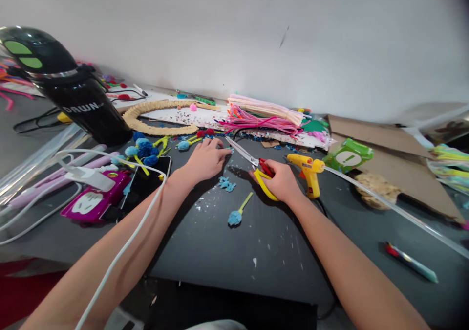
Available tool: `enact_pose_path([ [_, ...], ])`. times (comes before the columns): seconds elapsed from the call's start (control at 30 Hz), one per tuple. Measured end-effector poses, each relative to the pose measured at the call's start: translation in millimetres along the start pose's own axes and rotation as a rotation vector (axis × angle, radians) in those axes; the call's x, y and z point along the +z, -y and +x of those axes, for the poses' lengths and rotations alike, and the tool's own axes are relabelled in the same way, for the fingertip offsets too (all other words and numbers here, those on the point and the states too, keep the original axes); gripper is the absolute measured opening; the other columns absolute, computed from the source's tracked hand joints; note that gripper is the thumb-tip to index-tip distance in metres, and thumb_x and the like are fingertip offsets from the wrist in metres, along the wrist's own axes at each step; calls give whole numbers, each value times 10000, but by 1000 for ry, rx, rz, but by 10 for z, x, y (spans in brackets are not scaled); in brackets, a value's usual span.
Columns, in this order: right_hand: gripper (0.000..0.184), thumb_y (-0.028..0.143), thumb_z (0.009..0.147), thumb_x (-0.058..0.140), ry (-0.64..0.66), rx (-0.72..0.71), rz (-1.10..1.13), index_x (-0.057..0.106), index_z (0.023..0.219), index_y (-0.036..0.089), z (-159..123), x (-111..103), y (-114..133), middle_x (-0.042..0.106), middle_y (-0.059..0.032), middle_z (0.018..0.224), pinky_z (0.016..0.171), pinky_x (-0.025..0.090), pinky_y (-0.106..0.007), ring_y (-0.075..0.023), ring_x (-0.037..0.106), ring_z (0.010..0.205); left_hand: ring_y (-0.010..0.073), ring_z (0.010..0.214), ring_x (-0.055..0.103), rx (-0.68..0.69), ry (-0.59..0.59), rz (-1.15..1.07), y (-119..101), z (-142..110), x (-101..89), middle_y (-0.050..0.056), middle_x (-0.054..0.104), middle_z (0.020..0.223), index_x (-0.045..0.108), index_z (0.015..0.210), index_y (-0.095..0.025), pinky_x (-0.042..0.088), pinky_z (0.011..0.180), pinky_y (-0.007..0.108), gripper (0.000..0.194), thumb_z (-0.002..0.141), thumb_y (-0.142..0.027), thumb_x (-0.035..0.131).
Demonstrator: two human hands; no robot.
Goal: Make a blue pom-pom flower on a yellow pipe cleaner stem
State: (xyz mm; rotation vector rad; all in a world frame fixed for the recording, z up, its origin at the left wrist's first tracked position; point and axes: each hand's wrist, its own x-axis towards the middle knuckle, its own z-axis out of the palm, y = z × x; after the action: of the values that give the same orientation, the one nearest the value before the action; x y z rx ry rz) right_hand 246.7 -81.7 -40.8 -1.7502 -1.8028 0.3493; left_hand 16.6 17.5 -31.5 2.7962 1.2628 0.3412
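Pale wall rises behind a dark grey tabletop speckled with white marks and crowded with craft supplies. Near the middle of the surface, a pair of scissors sits in the right hand, whose fingers are wrapped around the red and yellow handles. Its blades point forward and to the left, ending close to the left hand. That hand lies low over the tabletop, fingers curled, with a small blue bit at the fingertips; whether it is pinched or only touched I cannot tell.

Just nearer the person lies a little heap of blue scraps, and closer still a light-blue flower on a yellow-green stem. From these, the step in hand looks like snipping fluffy blue material into small pieces. The next move, I judge, calls for steadying the bit with the left fingertips while keeping them clear of the blade tips.

Farther out, a yellow glue gun lies right of the right hand, with a green packet and cardboard beyond it. Bundled pink pipe cleaners lie toward the wall. Left of them is a beige, open ring; nearer the left forearm is a cluster of blue flowers, and a black bottle leans into view at far left.
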Motion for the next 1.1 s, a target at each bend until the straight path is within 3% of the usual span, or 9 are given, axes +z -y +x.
enact_pose_path([
  [0.23, 362, 505, 735, 655, 2, -3, -7, 475, 647, 204, 9, 10, -14, 506, 28, 579, 508, 275, -242, -111, 407, 541, 259, 1052, 502, -40, -9, -69, 35, 6, 13, 84, 577, 1151, 682, 1160, -260, 413, 954, 424, 372, 888, -251, 428],
  [0.5, 372, 520, 730, 661, 16, 6, -13, 480, 646, 205, 8, -7, 6, 517, 27, 586, 512, 278, -243, -115, 423, 550, 265, 1005, 535, -127, -64, -3, 46, -79, -113, 79, 617, 1038, 735, 895, -215, 417, 939, 424, 270, 831, -211, 473],
  [0.7, 386, 538, 728, 659, 23, 12, -22, 485, 643, 205, 9, -10, 11, 525, 25, 586, 513, 274, -243, -119, 435, 551, 264, 991, 564, -173, -84, 14, 94, -115, -101, 100, 614, 1013, 670, 983, -175, 446, 874, 383, 241, 870, -257, 475],
  [0.93, 333, 486, 732, 661, 34, 23, -27, 494, 652, 209, 7, -14, 13, 531, 28, 590, 514, 275, -244, -120, 444, 555, 269, 964, 561, -163, -42, 28, 115, -39, 9, 99, 609, 993, 638, 945, -187, 437, 837, 384, 196, 903, -298, 482],
  [1.1, 334, 485, 736, 654, 26, 16, -30, 489, 647, 208, 10, -14, 21, 538, 25, 594, 515, 273, -247, -120, 443, 554, 265, 925, 574, -155, -92, -20, 127, -10, 7, 118, 624, 958, 609, 899, -160, 437, 797, 378, 177, 909, -232, 447],
])
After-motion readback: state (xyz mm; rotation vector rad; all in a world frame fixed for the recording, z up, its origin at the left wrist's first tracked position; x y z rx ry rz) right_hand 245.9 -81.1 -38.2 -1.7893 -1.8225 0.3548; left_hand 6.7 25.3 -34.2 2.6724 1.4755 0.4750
